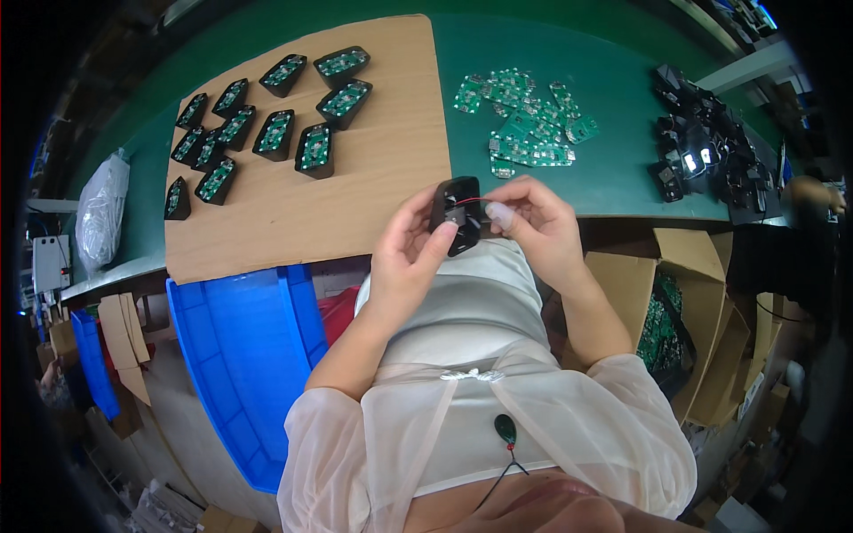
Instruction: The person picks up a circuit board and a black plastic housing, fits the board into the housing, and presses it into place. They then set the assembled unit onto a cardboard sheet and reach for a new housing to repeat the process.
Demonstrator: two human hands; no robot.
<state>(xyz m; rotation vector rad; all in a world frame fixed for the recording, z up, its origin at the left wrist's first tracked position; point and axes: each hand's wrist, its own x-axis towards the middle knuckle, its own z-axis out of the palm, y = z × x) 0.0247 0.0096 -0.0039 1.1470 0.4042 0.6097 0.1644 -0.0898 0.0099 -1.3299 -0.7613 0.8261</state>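
My left hand (410, 244) is wrapped round a black plastic housing (462, 200) in front of my body, near the table's front edge. The housing is tilted with its hollow side up, and a greyish part shows inside it near my left thumb. A thin red wire (471, 200) runs from the housing toward my right hand (533, 222). The fingers of my right hand are pinched together at the wire's end, close to the housing's right side. Whatever else lies between those fingertips is hidden.
Several black housings with green circuit boards (274, 133) stand on a brown cardboard sheet (355, 213). Loose green circuit boards (533, 124) are heaped on the green table (613, 178). Dark parts (711, 151) pile up at the far right. Below are a blue bin (227, 355) and an open cardboard box (622, 284).
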